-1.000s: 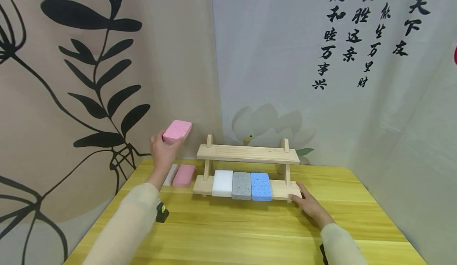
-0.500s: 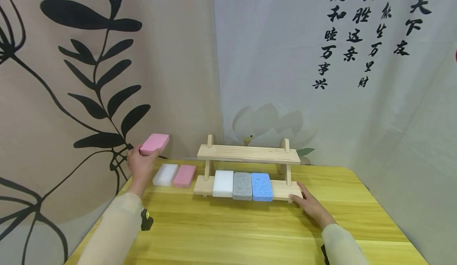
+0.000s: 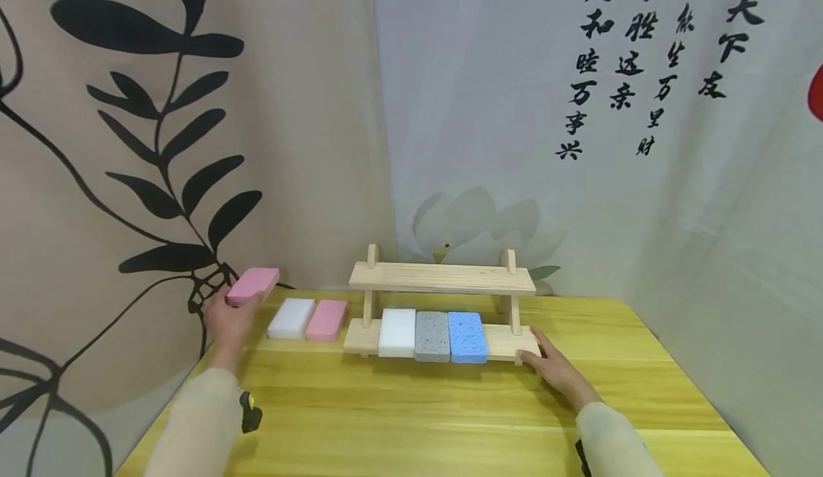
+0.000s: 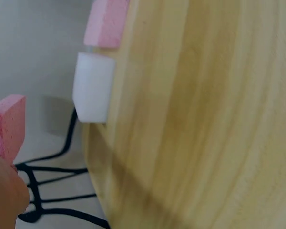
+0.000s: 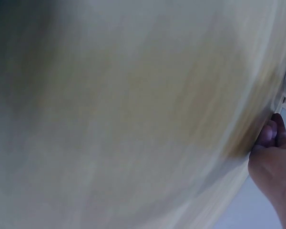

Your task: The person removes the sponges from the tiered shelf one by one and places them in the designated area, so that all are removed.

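My left hand [image 3: 225, 320] holds a pink sponge [image 3: 254, 284] above the table's far left corner, with the thumb on its near side. In the left wrist view, part of the hand [image 4: 7, 191] and the pink sponge [image 4: 12, 126] show at the left edge. On the table to the right of that hand lie a white sponge [image 3: 291, 318] and a second pink sponge [image 3: 326, 320]. My right hand [image 3: 561, 371] grips the right end of a two-tier wooden shelf [image 3: 444, 277]; in the right wrist view the hand [image 5: 271, 157] shows at the right edge.
On the shelf's lower board, a white sponge [image 3: 396, 333], a grey sponge [image 3: 432, 336] and a blue sponge [image 3: 468, 337] lean side by side. The wooden table [image 3: 411, 420] backs onto a curtain [image 3: 308, 141] printed with plants and characters.
My left hand has moved left and down with the pink sponge, uncovering the white sponge on the table. The right hand stays at the shelf's end. The head view has shifted slightly.
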Motion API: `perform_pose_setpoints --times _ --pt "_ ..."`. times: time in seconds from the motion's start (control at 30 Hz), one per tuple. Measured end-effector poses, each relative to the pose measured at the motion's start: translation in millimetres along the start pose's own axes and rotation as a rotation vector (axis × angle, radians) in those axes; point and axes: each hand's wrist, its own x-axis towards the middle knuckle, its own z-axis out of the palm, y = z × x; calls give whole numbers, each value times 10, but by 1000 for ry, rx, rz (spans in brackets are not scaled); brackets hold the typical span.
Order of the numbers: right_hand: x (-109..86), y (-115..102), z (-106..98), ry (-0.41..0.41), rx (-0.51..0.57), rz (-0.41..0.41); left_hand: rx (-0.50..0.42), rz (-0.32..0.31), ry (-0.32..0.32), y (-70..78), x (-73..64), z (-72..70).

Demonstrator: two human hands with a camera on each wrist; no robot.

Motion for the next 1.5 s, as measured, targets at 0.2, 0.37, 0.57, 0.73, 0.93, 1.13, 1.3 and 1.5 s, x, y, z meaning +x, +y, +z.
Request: perform_pose_setpoints --times 0.2,0.37,0.57,0.73,0.93,1.13,1.3,1.5 --pt "-10 -5 -3 -7 -17 12 37 -64 -14 -214 22 -10" --pt "-10 -12 -2 -1 -13 8 55 -100 -32 -347 32 -16" --pt "0 -3 -6 4 -16 2 57 -89 -34 -469 42 14" --pt "9 23 -14 5 -26 7 62 -121 -58 -518 37 55" --pt "44 43 -7 11 -26 14 92 -120 -83 -585 30 94" --pt "42 26 -1 14 -20 24 121 -111 -101 -659 34 102" --pt "20 22 0 8 -13 22 166 -110 -119 -669 24 105" --pt "28 28 -1 1 -8 15 154 -152 -130 -633 -13 69"
